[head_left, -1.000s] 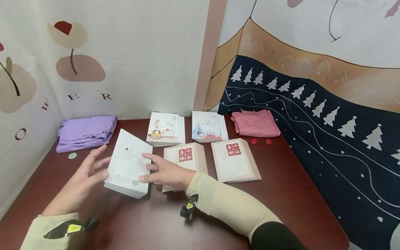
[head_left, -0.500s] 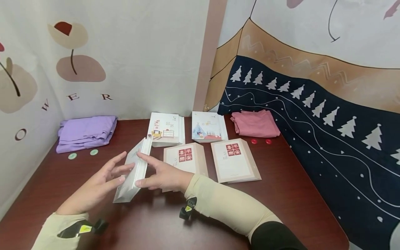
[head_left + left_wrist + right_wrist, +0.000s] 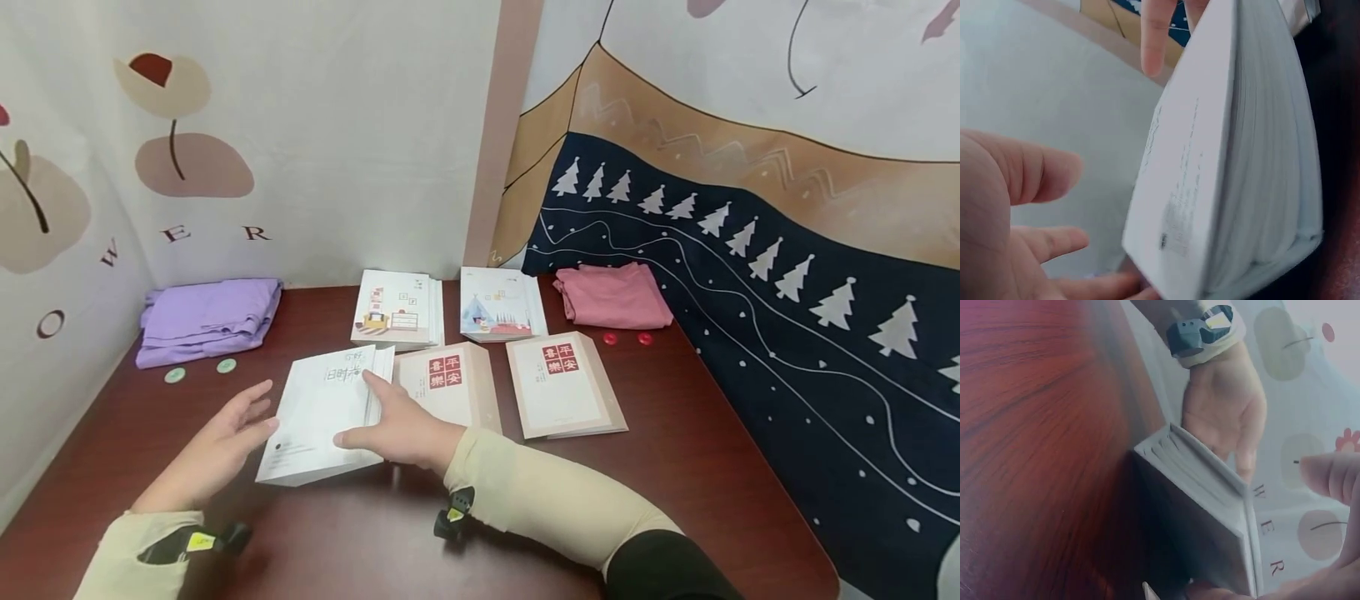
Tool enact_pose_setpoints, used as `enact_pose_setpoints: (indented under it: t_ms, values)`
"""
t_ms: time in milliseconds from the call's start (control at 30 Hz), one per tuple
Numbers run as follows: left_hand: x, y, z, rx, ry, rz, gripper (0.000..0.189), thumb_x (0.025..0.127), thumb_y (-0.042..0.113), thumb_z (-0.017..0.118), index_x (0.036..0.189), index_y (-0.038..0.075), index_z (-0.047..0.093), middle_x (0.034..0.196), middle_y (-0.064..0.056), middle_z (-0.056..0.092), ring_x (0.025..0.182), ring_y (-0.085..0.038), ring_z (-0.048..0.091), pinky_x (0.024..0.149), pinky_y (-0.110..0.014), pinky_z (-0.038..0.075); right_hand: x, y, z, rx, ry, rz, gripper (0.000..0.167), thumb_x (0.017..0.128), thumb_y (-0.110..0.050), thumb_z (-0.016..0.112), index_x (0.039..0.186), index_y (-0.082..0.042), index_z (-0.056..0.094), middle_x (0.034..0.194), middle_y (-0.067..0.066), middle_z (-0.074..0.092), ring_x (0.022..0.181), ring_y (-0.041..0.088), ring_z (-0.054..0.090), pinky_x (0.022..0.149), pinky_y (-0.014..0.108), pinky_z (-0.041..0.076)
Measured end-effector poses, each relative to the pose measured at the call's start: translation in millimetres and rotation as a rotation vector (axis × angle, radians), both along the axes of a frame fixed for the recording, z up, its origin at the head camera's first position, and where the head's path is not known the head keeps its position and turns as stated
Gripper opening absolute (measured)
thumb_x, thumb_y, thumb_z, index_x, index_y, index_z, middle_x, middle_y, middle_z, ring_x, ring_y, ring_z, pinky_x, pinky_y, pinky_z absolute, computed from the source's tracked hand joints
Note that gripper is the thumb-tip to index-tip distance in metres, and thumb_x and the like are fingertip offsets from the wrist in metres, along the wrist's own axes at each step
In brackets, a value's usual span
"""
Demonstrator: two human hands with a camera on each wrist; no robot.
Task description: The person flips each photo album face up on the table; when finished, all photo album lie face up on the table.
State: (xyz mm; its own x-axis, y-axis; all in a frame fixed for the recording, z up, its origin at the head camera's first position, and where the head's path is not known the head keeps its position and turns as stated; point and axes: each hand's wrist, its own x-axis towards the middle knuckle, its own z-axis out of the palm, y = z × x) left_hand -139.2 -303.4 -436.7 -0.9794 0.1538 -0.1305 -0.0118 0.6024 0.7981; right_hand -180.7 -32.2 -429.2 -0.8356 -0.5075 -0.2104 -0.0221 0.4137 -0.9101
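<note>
A thick white book point(image 3: 315, 408) with grey lettering is tilted above the table, its layered edge facing right. My right hand point(image 3: 408, 425) holds its right side, with thumb and forefinger over the upper cover; the left wrist view shows one of these fingers point(image 3: 1155, 44) by the cover. At the left edge is my left hand point(image 3: 217, 446), fingers spread. In the left wrist view its thumb point(image 3: 1054, 175) is off the cover, while lower fingers reach behind the book's near edge; contact is unclear. The right wrist view shows the book's page block point(image 3: 1194, 472) and a fingertip point(image 3: 1216, 591) beneath.
Behind stand two stacks of illustrated white booklets point(image 3: 393, 308) point(image 3: 495, 304). Two peach-edged booklets point(image 3: 450, 383) point(image 3: 566, 379) with red squares lie in front. Folded purple cloth point(image 3: 210, 321) with green buttons point(image 3: 174, 375) is left; pink cloth point(image 3: 615, 296) with red buttons point(image 3: 610, 338) is right.
The book has turned in the hands, from its barcode side through nearly edge-on to a lettered cover facing up. The left hand has shifted, its fingers moving off the cover to the left edge.
</note>
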Motion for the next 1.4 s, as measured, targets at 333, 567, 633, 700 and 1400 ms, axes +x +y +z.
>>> enact_pose_setpoints:
  t_ms: [333, 567, 633, 700, 1400]
  values:
    - [-4.4, -9.4, -5.2, 0.03, -0.041, 0.036, 0.072, 0.113, 0.025, 0.048, 0.165, -0.008, 0.011, 0.16, -0.043, 0.028, 0.146, -0.057, 0.031, 0.081, -0.003, 0.039, -21.3, 0, -3.3, -0.098, -0.144, 0.008, 0.085, 0.091, -0.031, 0.082, 0.163, -0.018, 0.04, 0.165, -0.001, 0.043, 0.151, 0.012, 0.037, 0.125, 0.036, 0.031]
    - [-4.0, 7.0, 2.0, -0.025, 0.033, 0.087, 0.069, 0.112, 0.023, 0.049, 0.164, -0.008, 0.015, 0.163, -0.041, 0.026, 0.148, -0.061, 0.03, 0.12, -0.05, 0.039, -25.9, 23, 4.5, -0.132, -0.055, 0.022, 0.083, 0.093, -0.032, 0.081, 0.163, -0.015, 0.04, 0.168, 0.001, 0.041, 0.153, 0.027, 0.04, 0.122, 0.038, 0.038]
    - [-2.3, 17.3, 5.9, -0.035, 0.084, 0.112, 0.068, 0.111, 0.023, 0.052, 0.164, -0.007, 0.021, 0.163, -0.04, 0.028, 0.148, -0.061, 0.03, 0.122, -0.049, 0.037, -26.0, 36, 9.5, -0.124, -0.039, 0.03, 0.082, 0.094, -0.034, 0.08, 0.163, -0.016, 0.041, 0.167, 0.001, 0.041, 0.151, 0.033, 0.044, 0.117, 0.039, 0.045]
    - [-2.0, 28.8, 9.8, -0.041, 0.139, 0.131, 0.066, 0.11, 0.022, 0.055, 0.163, -0.005, 0.027, 0.163, -0.039, 0.031, 0.147, -0.061, 0.031, 0.114, -0.072, 0.029, -26.1, 49, 14.1, -0.095, -0.016, 0.018, 0.078, 0.094, -0.036, 0.079, 0.161, -0.017, 0.044, 0.166, 0.002, 0.042, 0.148, 0.035, 0.048, 0.113, 0.042, 0.049]
    - [-19.8, 122.9, -9.8, 0.172, -0.009, -0.04, 0.056, 0.106, 0.004, 0.052, 0.159, -0.003, 0.036, 0.16, -0.035, 0.038, 0.144, -0.054, 0.044, 0.115, -0.061, 0.041, -24.1, 154, -3.9, 0.025, 0.001, -0.16, 0.077, 0.094, -0.03, 0.081, 0.16, -0.013, 0.046, 0.16, 0.021, 0.049, 0.147, 0.038, 0.049, 0.119, 0.053, 0.042]
